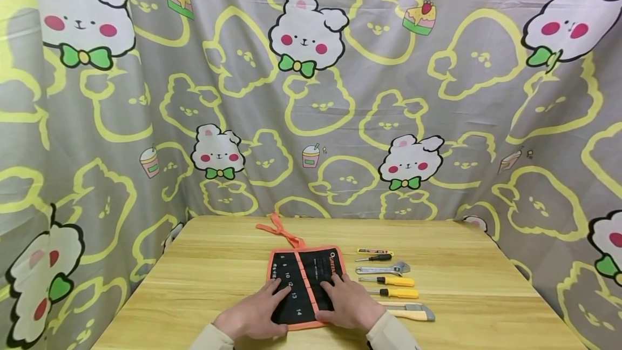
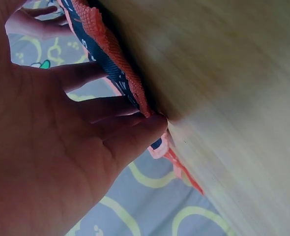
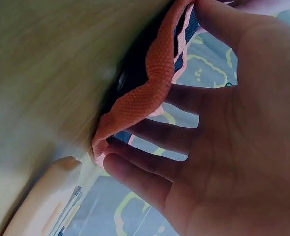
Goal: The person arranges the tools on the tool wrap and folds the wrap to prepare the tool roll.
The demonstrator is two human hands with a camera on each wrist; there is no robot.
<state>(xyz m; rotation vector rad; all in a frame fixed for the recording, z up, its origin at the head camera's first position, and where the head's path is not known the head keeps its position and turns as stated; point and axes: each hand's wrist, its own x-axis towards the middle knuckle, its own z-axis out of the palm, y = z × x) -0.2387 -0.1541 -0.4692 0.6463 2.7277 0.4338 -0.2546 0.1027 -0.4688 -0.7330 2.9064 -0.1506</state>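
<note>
Rabbit-print grey curtain [image 1: 355, 91], pale wooden table [image 1: 486, 269]

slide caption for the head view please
Left hand and right hand touch a black, orange-trimmed pouch beside a row of tools on a wooden table.

Black tool pouch [image 1: 301, 291], orange-trimmed, white-numbered, spread out on wooden table [image 1: 223, 258]

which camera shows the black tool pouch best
The head view: the black tool pouch lies face-up, its numbers and most of its face visible. The left wrist view shows just an edge-on strip; the right wrist view mainly its wavy orange trim.
</note>
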